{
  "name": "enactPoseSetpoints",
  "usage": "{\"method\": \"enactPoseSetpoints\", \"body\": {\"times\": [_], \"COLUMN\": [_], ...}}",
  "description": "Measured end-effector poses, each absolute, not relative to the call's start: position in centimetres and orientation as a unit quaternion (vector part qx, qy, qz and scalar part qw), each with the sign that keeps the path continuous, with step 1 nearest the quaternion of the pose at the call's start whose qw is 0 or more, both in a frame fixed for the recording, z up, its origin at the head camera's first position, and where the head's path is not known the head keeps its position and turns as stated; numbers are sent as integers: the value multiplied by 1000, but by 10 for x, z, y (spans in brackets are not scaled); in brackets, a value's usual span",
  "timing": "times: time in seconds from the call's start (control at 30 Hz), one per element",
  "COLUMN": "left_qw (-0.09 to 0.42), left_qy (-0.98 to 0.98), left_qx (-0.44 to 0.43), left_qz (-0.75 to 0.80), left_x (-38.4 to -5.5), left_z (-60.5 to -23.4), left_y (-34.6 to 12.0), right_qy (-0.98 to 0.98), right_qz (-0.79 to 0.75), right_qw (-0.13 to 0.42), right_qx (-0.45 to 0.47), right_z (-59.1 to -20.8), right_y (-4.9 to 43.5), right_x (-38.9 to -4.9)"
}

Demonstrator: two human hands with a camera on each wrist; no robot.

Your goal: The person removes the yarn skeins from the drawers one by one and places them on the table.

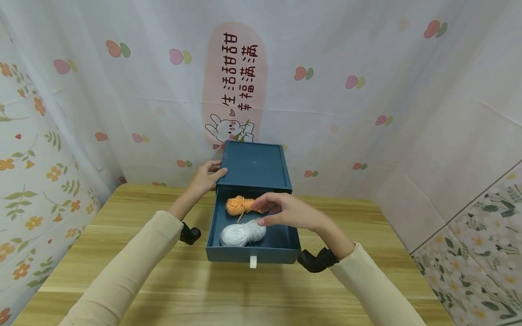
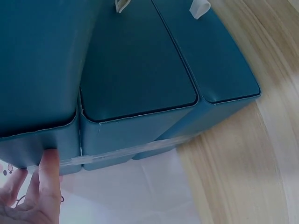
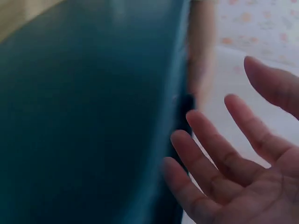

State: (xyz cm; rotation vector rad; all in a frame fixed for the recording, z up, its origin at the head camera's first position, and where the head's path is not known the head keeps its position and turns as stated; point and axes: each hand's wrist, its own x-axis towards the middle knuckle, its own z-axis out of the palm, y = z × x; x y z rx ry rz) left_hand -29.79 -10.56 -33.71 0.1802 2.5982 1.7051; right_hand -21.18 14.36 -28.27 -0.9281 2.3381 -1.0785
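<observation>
A dark teal drawer box stands against the curtain, its top drawer pulled out. Inside lie a skein of orange yarn and, nearer the drawer front, a skein of white yarn. My left hand rests against the box's left side near the top; the left wrist view shows its fingers straight against that side. Over the right part of the drawer hovers my right hand, fingers loosely bent with nothing visible between them. It partly hides the orange skein. In the right wrist view the palm and spread fingers are bare.
Two more drawer fronts, a middle one and a lower one, are shut below the open drawer. Clear tape runs along the side. The box stands on a wooden table, with a printed curtain behind.
</observation>
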Motion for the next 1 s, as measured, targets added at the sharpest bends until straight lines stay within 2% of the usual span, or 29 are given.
{"method": "enactPoseSetpoints", "body": {"times": [0.2,0.37,0.5,0.8,1.0], "left_qw": [19,18,4,15,19], "left_qy": [831,829,831,826,825], "left_qx": [61,57,60,54,47], "left_qz": [553,556,553,561,563], "left_x": [-299,-301,-299,-299,-297], "left_z": [-336,-337,-338,-339,-337], "left_y": [-107,-107,-106,-103,-103], "right_qy": [843,852,857,835,838], "right_qz": [-301,-261,-225,-170,-160], "right_qw": [268,288,297,366,386], "right_qx": [-357,-351,-355,-374,-351], "right_z": [-270,-262,-271,-288,-291], "right_y": [134,128,120,109,106], "right_x": [-227,-235,-242,-252,-253]}}
